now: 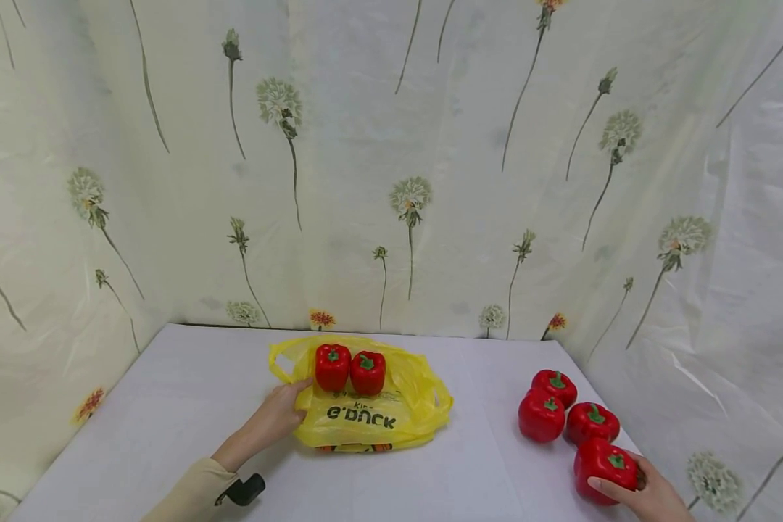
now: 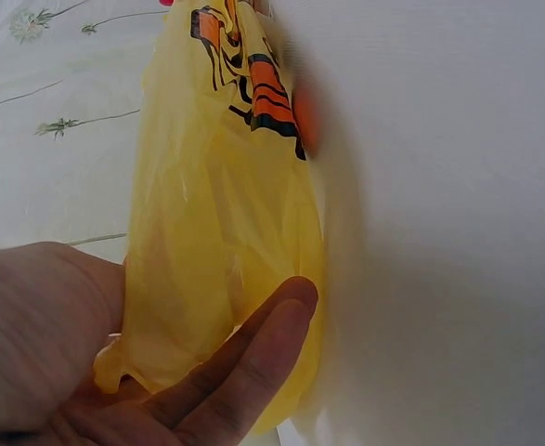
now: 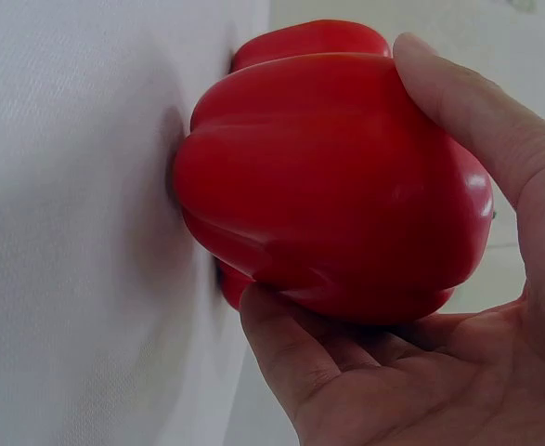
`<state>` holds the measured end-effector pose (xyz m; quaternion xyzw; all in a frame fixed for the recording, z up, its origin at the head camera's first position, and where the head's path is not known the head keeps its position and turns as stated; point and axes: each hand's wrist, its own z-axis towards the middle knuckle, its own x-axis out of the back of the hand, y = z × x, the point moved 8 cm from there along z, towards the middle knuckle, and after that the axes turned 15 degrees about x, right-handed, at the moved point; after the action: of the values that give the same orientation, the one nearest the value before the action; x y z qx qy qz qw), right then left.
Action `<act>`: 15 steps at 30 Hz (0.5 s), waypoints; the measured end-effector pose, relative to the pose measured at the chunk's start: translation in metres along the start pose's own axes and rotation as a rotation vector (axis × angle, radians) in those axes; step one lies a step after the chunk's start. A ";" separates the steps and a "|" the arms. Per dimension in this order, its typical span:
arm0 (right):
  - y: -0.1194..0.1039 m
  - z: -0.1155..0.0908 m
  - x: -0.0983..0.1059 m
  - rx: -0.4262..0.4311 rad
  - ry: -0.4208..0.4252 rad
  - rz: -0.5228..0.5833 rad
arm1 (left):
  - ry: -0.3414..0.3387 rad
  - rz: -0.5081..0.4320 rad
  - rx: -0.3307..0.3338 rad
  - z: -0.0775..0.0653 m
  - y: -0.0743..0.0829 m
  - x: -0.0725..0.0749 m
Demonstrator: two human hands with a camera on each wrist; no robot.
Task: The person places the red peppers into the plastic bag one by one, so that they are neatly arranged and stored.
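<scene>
- The held pepper (image 1: 602, 470), red and blocky with a green stem, is at the near right of the surface. It shows no marked long axis; its stem end faces up. I cannot tell whether its base touches the surface.
- The right hand (image 1: 655, 493) has hold of it from the right, thumb on one side and fingers on the other, spread about as wide as the pepper.
- The key relation: the yellow bag (image 1: 424, 395) lies to the left of the held pepper and farther away, well apart across bare surface (image 1: 470, 464). The bag is longer left to right than near to far.
- The left hand (image 1: 279, 415) is the nearer one to the bag, at its left side. The plastic runs between thumb side and fingers, which are only slightly bent; the thumb tip is hidden, so I cannot tell how firm the hold is.
- Two peppers, a left one (image 1: 333, 367) and a right one (image 1: 367, 374), sit side by side at the bag's far part, stems up; how deep they sit is unclear.
- Just beyond the held pepper, three loose peppers (image 1: 541, 415) stand clustered.
- A dandelion-print cloth (image 1: 346, 159) hangs behind.
</scene>
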<state>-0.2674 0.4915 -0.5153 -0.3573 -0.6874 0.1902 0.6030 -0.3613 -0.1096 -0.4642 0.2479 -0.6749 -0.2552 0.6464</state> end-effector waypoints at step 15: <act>-0.017 -0.009 0.001 0.004 -0.004 0.003 | -0.007 -0.011 0.007 0.001 0.000 0.000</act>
<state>-0.2633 0.4791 -0.5007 -0.3569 -0.6876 0.1932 0.6022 -0.3626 -0.1094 -0.4644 0.2530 -0.6769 -0.2573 0.6416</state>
